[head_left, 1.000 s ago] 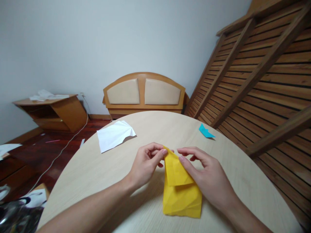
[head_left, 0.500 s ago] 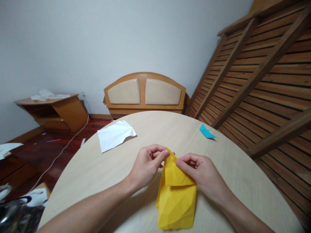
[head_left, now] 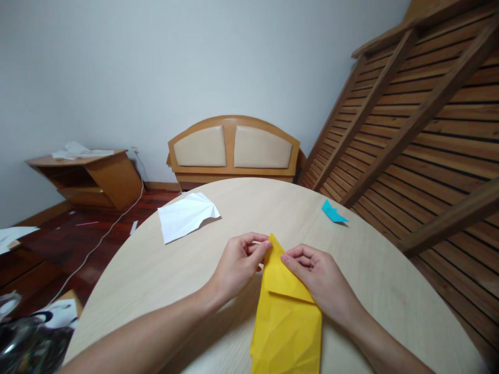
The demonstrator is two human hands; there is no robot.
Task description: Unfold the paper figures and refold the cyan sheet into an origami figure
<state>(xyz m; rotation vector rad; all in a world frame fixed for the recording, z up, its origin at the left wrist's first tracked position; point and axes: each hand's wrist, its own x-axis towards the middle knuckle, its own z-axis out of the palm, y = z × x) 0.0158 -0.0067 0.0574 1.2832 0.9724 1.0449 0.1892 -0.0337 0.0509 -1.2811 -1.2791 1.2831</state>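
A creased sheet of yellow paper hangs from my fingers above the near part of the table, its top folded to a point and a flap lying over the front. My left hand pinches the paper's left edge close to that point, thumb in front. On the right slanted edge, a little lower, my right hand grips the paper between thumb and fingers. The sheet's lower end runs out of the picture at the bottom.
A round pale wooden table spreads out below. Creased white paper lies at its far left, and a small folded blue paper boat at its far right. Wooden slats lean along the right; a headboard stands behind.
The yellow paper has opened out and straightened, its lower end swinging toward me and its point rising slightly. Both hands keep their pinch with little movement.
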